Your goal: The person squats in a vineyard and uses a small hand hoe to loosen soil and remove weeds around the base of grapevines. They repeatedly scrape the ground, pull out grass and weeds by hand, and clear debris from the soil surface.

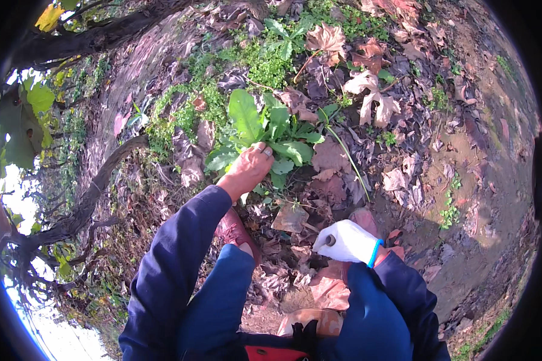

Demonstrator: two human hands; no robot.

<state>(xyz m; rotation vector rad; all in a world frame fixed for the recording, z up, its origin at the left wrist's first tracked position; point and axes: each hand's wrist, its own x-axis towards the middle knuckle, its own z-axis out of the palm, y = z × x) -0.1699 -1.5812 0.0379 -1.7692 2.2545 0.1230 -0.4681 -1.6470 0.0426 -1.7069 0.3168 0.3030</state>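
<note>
My bare left hand (249, 166), with a ring on one finger, grips a leafy green plant (278, 122) low among its broad leaves. The fingertips are partly hidden by the foliage. My right hand (347, 241) wears a white knit glove with a blue cuff and is closed near my right knee. From the fist shows the dark, round end of a tool handle (330, 240). Just ahead of that hand lies a flat brown piece (291, 217) with a thin stem; whether it is the tool's blade or a dry leaf is unclear.
Dry leaves (327, 43) and low green weeds (271, 63) cover much of the soil. Gnarled woody vine trunks (90, 189) rise at the left, with another dark branch (95, 38) above. Bare earth (492, 189) stretches along the right. A reddish boot (237, 232) stands below my left forearm.
</note>
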